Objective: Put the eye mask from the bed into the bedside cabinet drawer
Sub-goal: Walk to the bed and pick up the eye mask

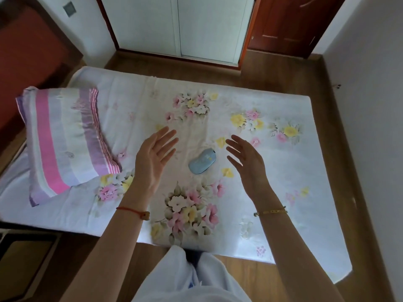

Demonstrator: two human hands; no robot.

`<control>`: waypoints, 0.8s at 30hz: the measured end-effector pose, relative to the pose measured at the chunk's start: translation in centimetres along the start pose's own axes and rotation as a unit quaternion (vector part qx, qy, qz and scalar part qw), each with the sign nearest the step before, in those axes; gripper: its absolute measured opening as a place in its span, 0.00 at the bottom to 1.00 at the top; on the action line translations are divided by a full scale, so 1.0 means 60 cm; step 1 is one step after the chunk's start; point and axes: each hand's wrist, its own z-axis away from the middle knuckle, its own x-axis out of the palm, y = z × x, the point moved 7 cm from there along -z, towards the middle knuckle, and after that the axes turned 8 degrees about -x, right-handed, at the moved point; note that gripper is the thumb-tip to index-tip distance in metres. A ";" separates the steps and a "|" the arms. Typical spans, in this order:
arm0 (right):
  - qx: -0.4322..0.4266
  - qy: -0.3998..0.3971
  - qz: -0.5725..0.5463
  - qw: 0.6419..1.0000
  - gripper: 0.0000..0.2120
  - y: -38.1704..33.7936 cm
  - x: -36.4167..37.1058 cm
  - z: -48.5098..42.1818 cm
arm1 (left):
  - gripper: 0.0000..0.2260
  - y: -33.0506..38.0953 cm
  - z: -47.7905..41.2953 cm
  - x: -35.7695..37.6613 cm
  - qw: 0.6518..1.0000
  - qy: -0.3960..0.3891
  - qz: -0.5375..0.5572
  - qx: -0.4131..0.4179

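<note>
A light blue eye mask (202, 161) lies folded on the bed (283, 171), which has a white floral sheet. My left hand (155, 155) hovers over the sheet to the left of the mask, palm facing inward, fingers spread and holding nothing. To the right of the mask my right hand (247, 161) is held the same way, fingers apart. Neither hand touches the mask. The top of a dark brown bedside cabinet (24, 260) shows at the lower left, beside the bed; I cannot see its drawer.
A striped pink, purple and white pillow (63, 140) lies at the left end of the bed. A red-brown headboard (26, 46) stands at the far left. Beyond the bed are white sliding doors (176, 25), a brown door (290, 22) and wooden floor (340, 131).
</note>
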 end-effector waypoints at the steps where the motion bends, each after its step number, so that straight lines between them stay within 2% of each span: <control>1: 0.008 0.005 0.000 1.000 0.19 0.012 -0.003 -0.015 | 0.17 -0.014 -0.024 -0.005 1.000 0.009 -0.006 -0.012; 7: 0.074 0.059 0.010 0.995 0.19 0.128 -0.038 -0.131 | 0.19 -0.139 -0.200 -0.050 0.990 0.055 -0.086 -0.099; 14: 0.187 0.102 0.015 0.977 0.17 0.361 -0.084 -0.262 | 0.18 -0.321 -0.404 -0.135 0.958 0.093 -0.178 -0.203; 17: 0.225 0.120 0.008 0.967 0.18 0.465 -0.101 -0.304 | 0.19 -0.389 -0.483 -0.179 0.943 0.118 -0.217 -0.224; 24: 0.278 0.153 0.029 0.948 0.15 0.668 -0.135 -0.372 | 0.16 -0.537 -0.610 -0.253 0.915 0.119 -0.304 -0.235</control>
